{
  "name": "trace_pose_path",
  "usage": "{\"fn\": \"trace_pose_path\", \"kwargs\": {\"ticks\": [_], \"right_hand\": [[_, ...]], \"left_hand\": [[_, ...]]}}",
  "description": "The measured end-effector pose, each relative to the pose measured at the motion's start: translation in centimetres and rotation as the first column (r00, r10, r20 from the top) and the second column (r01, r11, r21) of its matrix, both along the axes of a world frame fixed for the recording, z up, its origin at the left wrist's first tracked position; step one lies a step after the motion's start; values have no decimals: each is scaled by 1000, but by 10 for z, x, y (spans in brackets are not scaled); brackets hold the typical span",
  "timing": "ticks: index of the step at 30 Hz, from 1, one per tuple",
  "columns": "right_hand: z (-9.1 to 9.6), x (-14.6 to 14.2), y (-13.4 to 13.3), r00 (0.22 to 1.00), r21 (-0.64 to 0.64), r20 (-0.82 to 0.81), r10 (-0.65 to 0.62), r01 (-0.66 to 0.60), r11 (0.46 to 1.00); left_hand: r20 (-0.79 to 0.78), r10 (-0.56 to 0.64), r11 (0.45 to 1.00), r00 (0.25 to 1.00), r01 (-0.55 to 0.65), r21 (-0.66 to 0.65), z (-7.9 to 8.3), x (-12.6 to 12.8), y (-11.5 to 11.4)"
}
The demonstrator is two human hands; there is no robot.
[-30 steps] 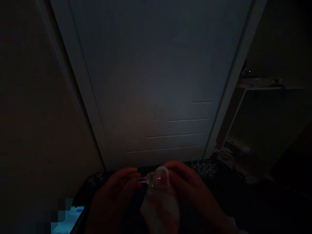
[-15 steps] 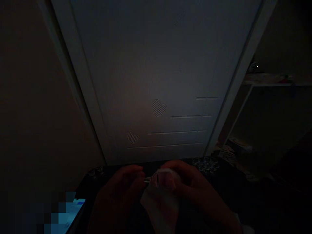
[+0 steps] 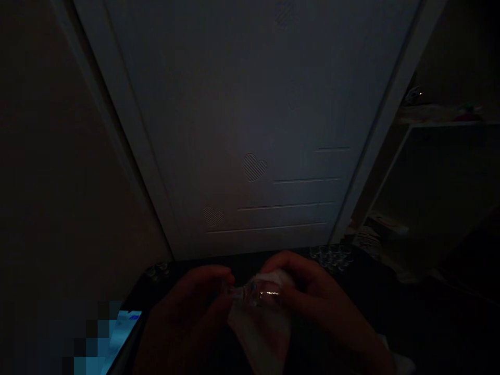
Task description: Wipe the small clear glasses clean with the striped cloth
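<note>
Between the fingers of left hand and right hand: clear glass, tipped sideways.
Left fingers: pinched on the stem end; a light hold could let it spin or slip.
Right fingers: closed on cloth at the bowl; twisting hard against the left might snap the stem.
Cloth tail: hangs below; a snag could jerk the glass.
Table: dark; a drop might chip it.
Rear-right cups: clustered; a straying knuckle could topple some.
Light: dim; smears may escape notice.
</note>
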State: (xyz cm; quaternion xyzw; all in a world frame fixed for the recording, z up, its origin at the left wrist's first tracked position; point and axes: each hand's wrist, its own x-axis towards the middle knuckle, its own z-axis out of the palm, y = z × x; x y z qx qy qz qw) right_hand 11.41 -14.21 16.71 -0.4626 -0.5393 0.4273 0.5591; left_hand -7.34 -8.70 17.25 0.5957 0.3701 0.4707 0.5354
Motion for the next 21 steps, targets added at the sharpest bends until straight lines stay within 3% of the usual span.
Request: {"fn": "trace_pose_path", "kwargs": {"ticks": [6, 12, 18, 21], "right_hand": [[3, -1, -1, 991, 17, 74, -111, 110, 994], [4, -4, -4, 974, 71, 151, -171, 162, 984], [4, -2, -6, 964, 181, 193, -185, 150, 972], [4, -2, -7, 962, 215, 210, -176, 130, 968]], "left_hand": [[-134, 105, 986, 985, -85, 145, 4, -1, -4], [-239, 210, 966, 948, -164, 201, 8, 6, -13], [-275, 79, 976, 958, -18, 216, 3, 1, -8], [-252, 88, 965, 964, -19, 263, 3, -1, -8]]}}
